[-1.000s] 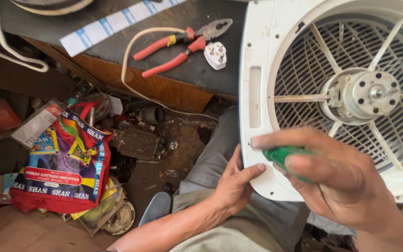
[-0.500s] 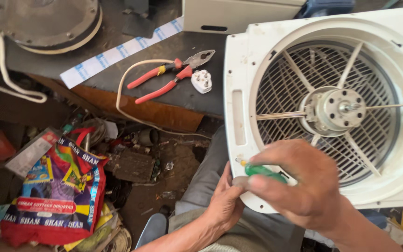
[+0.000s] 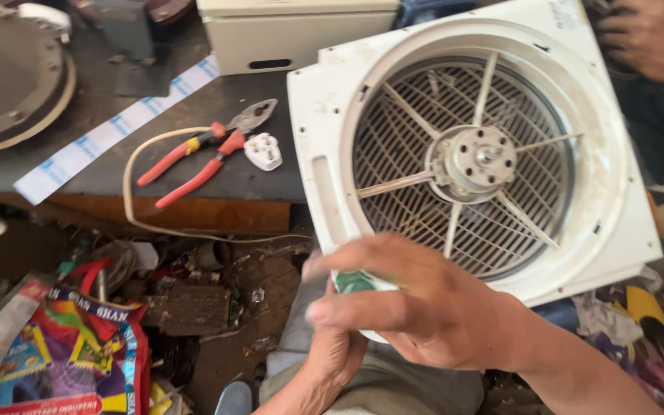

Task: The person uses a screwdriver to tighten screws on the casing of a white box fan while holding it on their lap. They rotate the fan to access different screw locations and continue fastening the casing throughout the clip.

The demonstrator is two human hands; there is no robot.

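The right hand (image 3: 416,307) is closed around a green-handled tool (image 3: 356,282), only a sliver of glossy green plastic showing between thumb and fingers, held against the lower left corner of the fan housing (image 3: 324,115). The left hand (image 3: 336,357) sits under that same corner, mostly hidden behind the right; how far it is closed cannot be told. The housing is square white plastic, scuffed and dusty, tilted, with a round opening, a fine ribbed grille (image 3: 409,131) and thin metal spokes meeting at a dull metal motor hub (image 3: 476,159). It rests partly over the edge of a dark, worn bench (image 3: 194,115) with a wooden front. On the bench lie red-handled pliers (image 3: 205,154), a white plug (image 3: 263,151) on a cream cord (image 3: 128,184), and a paper strip (image 3: 109,134). Below, a dirt floor holds scrap and a bright printed bag (image 3: 78,353). Another person's hand (image 3: 647,38) shows at top right.
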